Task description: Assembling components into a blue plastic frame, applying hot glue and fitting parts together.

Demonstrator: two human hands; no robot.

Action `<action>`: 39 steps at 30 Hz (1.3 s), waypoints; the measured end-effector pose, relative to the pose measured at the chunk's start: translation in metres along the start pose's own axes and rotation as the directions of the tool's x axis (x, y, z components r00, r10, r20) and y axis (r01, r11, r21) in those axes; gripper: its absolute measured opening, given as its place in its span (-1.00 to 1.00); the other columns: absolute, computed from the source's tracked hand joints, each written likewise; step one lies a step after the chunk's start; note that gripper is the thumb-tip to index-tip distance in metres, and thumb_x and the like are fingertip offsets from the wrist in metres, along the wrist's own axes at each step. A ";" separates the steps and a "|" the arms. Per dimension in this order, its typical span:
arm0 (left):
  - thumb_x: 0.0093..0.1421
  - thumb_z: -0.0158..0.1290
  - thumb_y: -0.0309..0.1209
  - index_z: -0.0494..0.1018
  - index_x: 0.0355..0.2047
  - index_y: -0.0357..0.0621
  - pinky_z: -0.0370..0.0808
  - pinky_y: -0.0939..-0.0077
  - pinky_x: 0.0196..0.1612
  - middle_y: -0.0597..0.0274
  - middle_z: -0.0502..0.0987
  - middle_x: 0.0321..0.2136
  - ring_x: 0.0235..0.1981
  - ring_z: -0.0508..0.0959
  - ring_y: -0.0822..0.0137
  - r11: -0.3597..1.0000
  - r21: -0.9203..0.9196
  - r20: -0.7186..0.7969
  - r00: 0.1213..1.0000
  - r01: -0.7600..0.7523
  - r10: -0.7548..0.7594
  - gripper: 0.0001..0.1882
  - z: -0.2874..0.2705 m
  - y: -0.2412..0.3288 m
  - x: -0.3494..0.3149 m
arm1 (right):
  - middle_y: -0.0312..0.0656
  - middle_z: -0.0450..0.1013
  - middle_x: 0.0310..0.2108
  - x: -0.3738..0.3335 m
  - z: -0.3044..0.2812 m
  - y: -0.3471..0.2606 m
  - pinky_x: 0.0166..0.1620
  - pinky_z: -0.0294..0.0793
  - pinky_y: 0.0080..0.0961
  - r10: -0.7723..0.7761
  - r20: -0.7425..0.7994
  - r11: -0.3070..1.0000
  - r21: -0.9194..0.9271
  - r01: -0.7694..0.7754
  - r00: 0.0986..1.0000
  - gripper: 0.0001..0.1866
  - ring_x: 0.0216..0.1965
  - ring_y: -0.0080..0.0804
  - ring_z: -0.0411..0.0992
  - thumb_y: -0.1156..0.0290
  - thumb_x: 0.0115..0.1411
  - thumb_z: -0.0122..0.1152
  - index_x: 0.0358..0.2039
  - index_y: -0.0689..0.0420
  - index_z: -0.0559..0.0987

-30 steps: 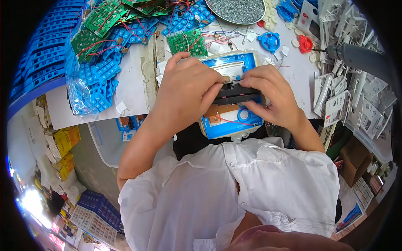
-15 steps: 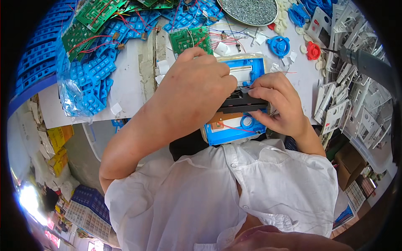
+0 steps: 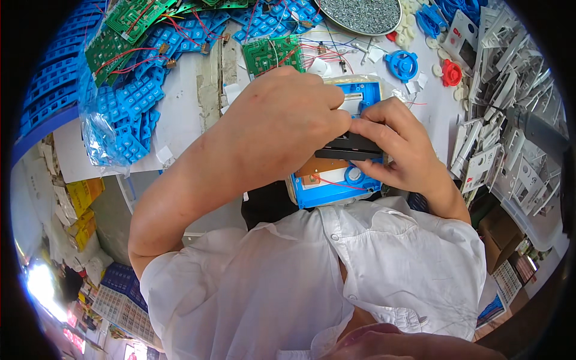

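Note:
A black oblong plastic part (image 3: 349, 147) is held over an open blue plastic housing (image 3: 336, 197). My right hand (image 3: 405, 144) pinches the part's right end, thumb below and fingers above. Over its left end my left hand (image 3: 288, 117) is curled closed, and its fingertips meet the right fingers; what they pinch is hidden behind the knuckles. Inside the housing a brown board (image 3: 330, 165), a red wire and a round blue ring (image 3: 354, 175) show below the black part. The housing rests near the table's front edge, against my shirt.
Beyond my left hand lies a green circuit board (image 3: 273, 55); more boards and blue keypads (image 3: 138, 96) are heaped left. A round tray of screws (image 3: 363, 15) stands at the back. Blue (image 3: 401, 65) and red (image 3: 451, 72) round parts lie right, near piled white plastic pieces (image 3: 483, 165).
My left hand has shifted slightly right, and its fingers now meet the right hand's. The black part has tilted a little, with its right end still pinched.

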State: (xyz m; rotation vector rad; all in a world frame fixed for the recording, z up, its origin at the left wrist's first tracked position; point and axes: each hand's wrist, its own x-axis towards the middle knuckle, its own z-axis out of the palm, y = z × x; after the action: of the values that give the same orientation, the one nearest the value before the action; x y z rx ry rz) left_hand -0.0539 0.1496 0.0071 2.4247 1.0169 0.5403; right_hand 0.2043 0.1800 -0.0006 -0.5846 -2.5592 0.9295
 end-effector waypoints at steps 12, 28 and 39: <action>0.13 0.15 -0.42 0.46 -0.46 -0.11 0.46 0.19 -0.26 0.19 0.46 -0.44 -0.34 0.54 0.08 0.999 -0.038 0.003 1.000 0.008 -0.008 -0.90 0.000 -0.005 0.002 | -0.15 0.41 -0.21 0.008 -0.004 0.000 -0.23 0.49 -0.31 -0.004 0.092 1.000 -0.013 0.005 0.996 -0.36 -0.22 -0.12 0.40 0.50 -0.16 0.43 0.04 0.08 0.57; 0.12 0.18 -0.47 0.59 -0.45 -0.32 0.50 0.19 -0.35 -0.05 0.59 -0.52 -0.48 0.59 -0.04 0.891 -0.326 0.193 0.945 0.316 -0.264 -0.87 -0.003 -0.004 0.006 | -0.13 0.44 -0.21 0.013 -0.010 -0.008 -0.33 0.56 -0.35 -0.033 0.186 0.983 -0.173 0.066 0.982 -0.36 -0.24 -0.16 0.45 0.44 -0.24 0.46 -0.01 0.13 0.61; 0.14 0.19 -0.47 0.58 -0.43 -0.38 0.49 0.40 -0.40 0.02 0.58 -0.58 -0.54 0.60 0.27 0.771 -0.405 0.407 0.852 0.491 -0.328 -0.85 -0.011 -0.012 0.016 | -0.17 0.42 -0.23 0.014 -0.011 -0.009 -0.36 0.56 -0.37 -0.062 0.202 0.975 -0.197 0.102 0.977 -0.38 -0.23 -0.18 0.45 0.44 -0.22 0.44 -0.01 0.11 0.60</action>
State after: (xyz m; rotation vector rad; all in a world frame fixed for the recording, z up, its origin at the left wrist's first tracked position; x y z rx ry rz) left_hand -0.0563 0.1719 0.0127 1.6841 1.0715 0.2070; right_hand 0.1950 0.1867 0.0159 -0.4579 -2.8555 0.7299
